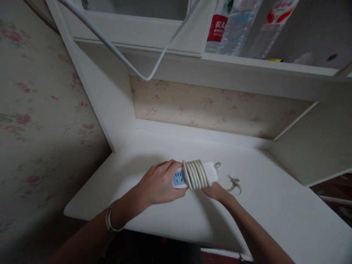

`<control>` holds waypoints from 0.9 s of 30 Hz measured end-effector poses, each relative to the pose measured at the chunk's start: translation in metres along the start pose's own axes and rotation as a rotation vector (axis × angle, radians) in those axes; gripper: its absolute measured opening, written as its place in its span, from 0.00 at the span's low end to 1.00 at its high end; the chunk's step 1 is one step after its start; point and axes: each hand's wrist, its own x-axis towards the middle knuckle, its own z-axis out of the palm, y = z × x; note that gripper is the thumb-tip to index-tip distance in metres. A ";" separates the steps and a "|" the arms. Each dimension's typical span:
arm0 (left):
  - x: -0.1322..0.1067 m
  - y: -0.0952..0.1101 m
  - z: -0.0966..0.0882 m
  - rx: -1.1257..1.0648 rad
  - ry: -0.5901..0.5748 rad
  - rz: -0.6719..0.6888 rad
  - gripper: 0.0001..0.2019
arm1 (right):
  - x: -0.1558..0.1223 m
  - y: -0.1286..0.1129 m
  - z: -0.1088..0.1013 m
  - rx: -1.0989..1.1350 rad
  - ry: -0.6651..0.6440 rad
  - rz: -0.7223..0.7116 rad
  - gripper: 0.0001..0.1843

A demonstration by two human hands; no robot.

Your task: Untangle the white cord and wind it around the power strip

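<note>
A white power strip with a blue socket face is held above the desk, slightly tilted. Several turns of its pale cord are wound side by side around its middle. My left hand is closed around the left end, beside the blue sockets. Below and behind the right end is my right hand; the strip hides its fingers, so I cannot tell how they are closed. A small pale loop shows past the strip's right end. Farther right lies a little tangle of thin string.
The white desk has a raised back edge and side panels. A thick white cable hangs in front of the shelf. Several plastic bottles stand on the upper right shelf. Flowered wallpaper covers the left wall.
</note>
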 end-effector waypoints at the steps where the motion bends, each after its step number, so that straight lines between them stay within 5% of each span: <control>1: 0.003 -0.003 0.001 0.030 0.024 -0.043 0.18 | -0.006 -0.002 0.005 -0.081 -0.035 0.042 0.26; 5: 0.015 -0.022 0.012 0.158 0.082 -0.202 0.14 | -0.030 -0.018 0.014 -0.383 -0.209 0.124 0.21; 10: 0.022 -0.045 0.034 0.227 0.054 -0.297 0.13 | -0.047 -0.041 -0.003 -0.590 -0.105 0.001 0.15; 20: 0.016 -0.057 0.063 0.204 -0.113 -0.206 0.14 | -0.038 -0.069 -0.045 -0.747 0.077 -0.222 0.18; 27: 0.009 -0.042 0.068 0.284 -0.261 0.016 0.12 | -0.009 -0.075 -0.075 -0.762 -0.003 -0.368 0.24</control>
